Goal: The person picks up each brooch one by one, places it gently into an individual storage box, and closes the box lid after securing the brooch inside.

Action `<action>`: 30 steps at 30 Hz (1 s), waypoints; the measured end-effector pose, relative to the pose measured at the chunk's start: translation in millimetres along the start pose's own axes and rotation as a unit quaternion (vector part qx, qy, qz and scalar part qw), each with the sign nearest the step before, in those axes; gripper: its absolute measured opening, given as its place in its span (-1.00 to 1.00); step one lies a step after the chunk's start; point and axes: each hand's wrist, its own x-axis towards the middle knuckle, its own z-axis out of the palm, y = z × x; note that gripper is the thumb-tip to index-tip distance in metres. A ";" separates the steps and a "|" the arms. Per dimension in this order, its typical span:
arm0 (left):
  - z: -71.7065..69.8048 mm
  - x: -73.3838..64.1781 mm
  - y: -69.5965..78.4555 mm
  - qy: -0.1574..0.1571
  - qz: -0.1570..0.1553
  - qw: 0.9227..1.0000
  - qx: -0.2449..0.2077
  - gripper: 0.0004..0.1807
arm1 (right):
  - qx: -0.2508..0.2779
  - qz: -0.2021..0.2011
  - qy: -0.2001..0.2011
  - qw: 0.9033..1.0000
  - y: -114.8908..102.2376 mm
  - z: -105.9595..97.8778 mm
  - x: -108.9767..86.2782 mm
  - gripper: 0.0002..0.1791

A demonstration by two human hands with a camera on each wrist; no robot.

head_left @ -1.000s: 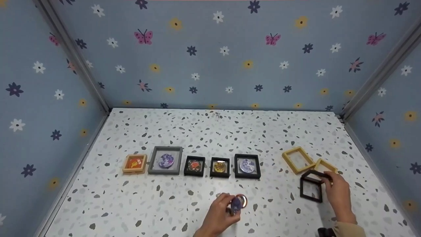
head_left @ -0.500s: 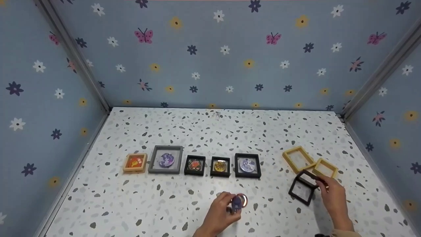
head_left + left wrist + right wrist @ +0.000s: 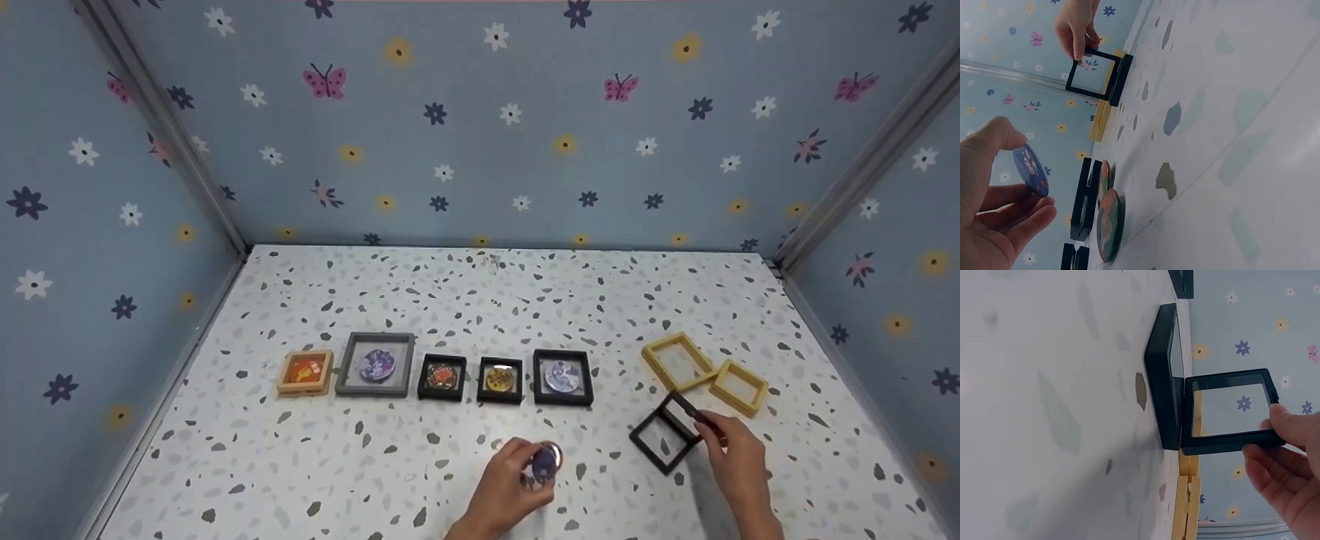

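Note:
My left hand (image 3: 510, 484) pinches a round blue-purple button badge (image 3: 1031, 169) between thumb and fingers, tilted on edge above the table. Below it more round badges lie on the table, one of them a reddish-green badge (image 3: 1109, 225) in the left wrist view. My right hand (image 3: 735, 457) grips the raised half of a black display frame (image 3: 1224, 443), thumb on one side and fingers on the other. The frame is hinged open, its other half low over the tabletop; clear film spans the raised half, and nothing is seen inside.
Behind my hands stands a row of frames with badges in them: an orange frame (image 3: 283, 388), a grey frame (image 3: 345, 364) and several black ones. Two yellow frames, a larger one (image 3: 660, 371) and a smaller one (image 3: 735, 401), lie at the right. Flower-patterned walls enclose the speckled table (image 3: 480, 300).
The right hand has brought the opened black frame leftward and turned it, away from the yellow frames. The left hand with its badge has stayed nearly still.

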 end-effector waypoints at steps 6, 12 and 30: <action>2.7 -0.3 -0.3 0.004 0.010 1.000 -0.006 -0.59 | 0.008 0.000 0.007 1.000 -8.1 6.4 -5.3 -0.80; 3.0 0.7 0.2 -0.002 0.003 1.000 -0.005 -0.59 | 0.017 -0.002 0.004 1.000 -18.3 11.7 -7.9 -0.81; 7.6 0.3 -0.6 -0.005 0.017 1.000 0.004 -0.56 | 0.052 -0.019 0.001 0.998 -51.5 30.3 -23.4 -0.80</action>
